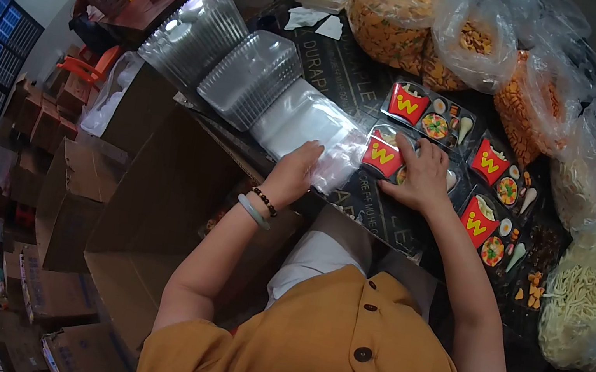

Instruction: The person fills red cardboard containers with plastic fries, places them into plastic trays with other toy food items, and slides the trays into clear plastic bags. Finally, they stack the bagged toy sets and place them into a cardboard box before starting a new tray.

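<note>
My left hand (296, 172) is at the near edge of a flat pile of clear plastic bags (301, 119), fingers bent together on the film. Beside the pile's right end, my right hand (425, 177) spans a toy food pack (381, 153), thumb on the near side and fingers across the top. A red carton with a yellow mark shows at its left; the hand covers much of the rest. Similar packs surround it: one pack (409, 104) beyond, another pack (490, 161) to the right, and a third pack (478, 219) nearer me.
Stacked clear plastic trays (249, 79) stand left of the bags. Bags of orange pieces (388, 24) and a bag of pale strips (592, 290) line the table's far and right sides. An opened cardboard box (155, 194) stands below the left table edge.
</note>
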The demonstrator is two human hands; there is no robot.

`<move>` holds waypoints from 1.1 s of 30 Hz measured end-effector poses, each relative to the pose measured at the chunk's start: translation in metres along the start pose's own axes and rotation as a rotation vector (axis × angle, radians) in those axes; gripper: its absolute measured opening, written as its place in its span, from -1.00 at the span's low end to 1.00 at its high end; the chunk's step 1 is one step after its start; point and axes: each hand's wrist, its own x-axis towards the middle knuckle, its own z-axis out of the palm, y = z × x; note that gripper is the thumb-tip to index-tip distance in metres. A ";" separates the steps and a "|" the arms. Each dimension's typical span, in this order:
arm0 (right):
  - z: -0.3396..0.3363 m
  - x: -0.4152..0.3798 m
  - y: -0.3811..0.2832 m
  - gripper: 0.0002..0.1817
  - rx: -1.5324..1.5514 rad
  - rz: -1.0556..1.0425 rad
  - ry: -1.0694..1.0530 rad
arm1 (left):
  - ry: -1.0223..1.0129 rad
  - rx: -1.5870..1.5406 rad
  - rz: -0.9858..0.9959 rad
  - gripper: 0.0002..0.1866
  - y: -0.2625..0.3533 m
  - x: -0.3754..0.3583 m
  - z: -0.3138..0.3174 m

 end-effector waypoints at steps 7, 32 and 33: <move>-0.006 -0.006 -0.002 -0.03 0.025 -0.065 0.063 | 0.334 0.033 -0.053 -0.77 -0.016 0.011 -0.015; 0.011 0.010 -0.063 -0.08 0.096 -0.299 0.001 | -0.104 0.256 0.218 -0.42 -0.018 0.014 -0.020; 0.015 0.012 -0.064 -0.08 0.104 -0.249 -0.015 | -0.238 0.252 0.241 -0.39 -0.008 0.015 -0.030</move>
